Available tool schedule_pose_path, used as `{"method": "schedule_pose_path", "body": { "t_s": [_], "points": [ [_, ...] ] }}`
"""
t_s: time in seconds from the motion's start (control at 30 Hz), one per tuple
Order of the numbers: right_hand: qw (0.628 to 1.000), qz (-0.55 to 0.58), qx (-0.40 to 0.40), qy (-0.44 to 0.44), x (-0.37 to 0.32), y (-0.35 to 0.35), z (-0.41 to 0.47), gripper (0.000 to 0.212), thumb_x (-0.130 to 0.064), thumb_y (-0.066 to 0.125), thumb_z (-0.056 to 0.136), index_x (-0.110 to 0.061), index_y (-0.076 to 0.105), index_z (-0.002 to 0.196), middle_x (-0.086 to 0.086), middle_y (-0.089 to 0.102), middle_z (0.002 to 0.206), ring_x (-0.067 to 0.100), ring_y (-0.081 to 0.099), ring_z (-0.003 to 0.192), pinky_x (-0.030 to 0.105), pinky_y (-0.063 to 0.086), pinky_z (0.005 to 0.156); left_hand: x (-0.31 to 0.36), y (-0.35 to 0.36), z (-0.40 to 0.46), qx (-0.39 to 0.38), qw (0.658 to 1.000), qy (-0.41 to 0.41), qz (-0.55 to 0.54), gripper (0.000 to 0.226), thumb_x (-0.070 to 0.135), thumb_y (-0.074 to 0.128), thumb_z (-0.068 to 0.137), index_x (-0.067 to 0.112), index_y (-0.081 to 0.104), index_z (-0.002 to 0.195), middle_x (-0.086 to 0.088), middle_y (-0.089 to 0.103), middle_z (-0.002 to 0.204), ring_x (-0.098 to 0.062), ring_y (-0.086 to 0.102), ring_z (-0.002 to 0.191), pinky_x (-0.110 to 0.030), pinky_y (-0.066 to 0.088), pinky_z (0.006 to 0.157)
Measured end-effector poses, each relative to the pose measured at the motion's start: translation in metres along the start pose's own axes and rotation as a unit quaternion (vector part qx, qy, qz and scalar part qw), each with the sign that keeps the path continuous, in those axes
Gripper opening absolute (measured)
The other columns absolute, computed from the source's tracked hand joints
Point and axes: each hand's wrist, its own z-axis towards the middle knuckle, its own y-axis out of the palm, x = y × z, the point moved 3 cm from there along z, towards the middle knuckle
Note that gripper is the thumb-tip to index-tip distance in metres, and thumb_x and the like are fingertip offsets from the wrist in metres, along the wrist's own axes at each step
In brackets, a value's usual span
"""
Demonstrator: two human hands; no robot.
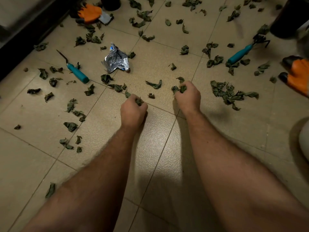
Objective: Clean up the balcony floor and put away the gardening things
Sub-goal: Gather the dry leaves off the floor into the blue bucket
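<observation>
- The left hand (133, 110) is curled into a fist around a clump of dried leaves (139, 100), low over the tiled floor (158, 141).
- The right hand (188, 96) grips another bunch of wilted leaves (180, 89) between curled fingers, just ahead of the left.
- Loose dark green leaves lie scattered over most of the tiles, with a thicker pile (230, 94) just right of the right hand.
- A teal-handled trowel (73, 67) lies to the left, near a crumpled foil wrapper (117, 59).
- A teal-handled hand rake (245, 51) lies at the upper right, its tines close to a dark pot (289, 17).
- One orange glove (91, 13) rests at the top left, another orange glove (299, 74) at the right edge.
</observation>
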Motion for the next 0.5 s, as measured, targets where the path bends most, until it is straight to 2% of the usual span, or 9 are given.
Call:
{"method": "schedule_pose_path", "body": {
  "t_s": [0.03,0.1,0.17,0.27,0.37,0.43,0.5],
  "points": [
    [0.999,-0.031,0.002,-0.02,-0.002,0.003,0.003,0.035,-0.016,0.063,0.092,-0.019,0.06,0.127,0.003,0.068,0.112,0.016,0.062,0.097,0.023,0.048,0.075,0.0,-0.002,0.001,-0.007,1.0,0.0,-0.013,0.025,0.019,0.062,0.093,0.013,0.062,0.117,-0.004,0.067,0.105,-0.013,0.058,0.093,-0.024,0.043,0.078],
    [0.993,-0.102,0.003,-0.054,-0.004,0.011,0.009,0.046,-0.022,0.062,0.095,-0.022,0.053,0.139,0.006,0.065,0.124,0.022,0.061,0.111,0.026,0.046,0.081,0.003,-0.003,0.006,-0.023,0.999,0.017,-0.018,0.037,0.018,0.059,0.095,0.018,0.057,0.132,-0.007,0.066,0.123,-0.012,0.058,0.101,-0.023,0.044,0.084],
    [0.985,-0.162,-0.001,-0.063,-0.005,0.02,0.013,0.042,-0.027,0.061,0.096,-0.023,0.055,0.137,0.007,0.063,0.125,0.023,0.06,0.111,0.025,0.04,0.075,0.008,-0.001,0.011,-0.029,0.998,0.053,0.007,0.045,0.02,0.06,0.096,0.021,0.052,0.14,-0.007,0.065,0.128,-0.016,0.062,0.109,-0.025,0.048,0.092],
    [0.975,-0.209,-0.011,-0.071,-0.005,0.022,0.015,0.025,-0.028,0.061,0.096,-0.018,0.063,0.119,0.007,0.064,0.114,0.019,0.057,0.096,0.025,0.033,0.068,0.02,0.011,0.018,-0.041,0.992,0.107,0.052,0.052,0.026,0.065,0.094,0.02,0.049,0.143,-0.007,0.065,0.13,-0.021,0.062,0.116,-0.031,0.047,0.099],
    [0.978,-0.188,-0.025,-0.085,-0.001,0.016,0.008,0.018,-0.026,0.061,0.094,-0.015,0.064,0.108,0.005,0.065,0.103,0.017,0.052,0.087,0.026,0.034,0.069,0.031,0.025,0.029,-0.055,0.984,0.114,0.123,0.041,0.027,0.068,0.092,0.016,0.06,0.131,-0.007,0.068,0.122,-0.022,0.063,0.111,-0.03,0.047,0.09],
    [0.989,-0.128,-0.039,-0.069,0.006,0.011,-0.002,0.013,-0.024,0.062,0.091,-0.015,0.065,0.1,0.003,0.065,0.094,0.016,0.054,0.083,0.026,0.038,0.068,0.031,0.03,0.033,-0.057,0.979,0.097,0.169,0.027,0.026,0.067,0.093,0.012,0.066,0.115,-0.009,0.07,0.112,-0.024,0.064,0.102,-0.029,0.044,0.079],
    [0.997,-0.05,-0.043,-0.04,0.01,0.003,-0.014,0.008,-0.019,0.065,0.087,-0.014,0.065,0.093,0.0,0.064,0.084,0.007,0.057,0.074,0.023,0.042,0.062,0.027,0.032,0.028,-0.051,0.979,0.089,0.177,0.021,0.023,0.065,0.093,0.01,0.065,0.109,-0.009,0.07,0.105,-0.021,0.061,0.091,-0.028,0.041,0.073]
  ]
}}
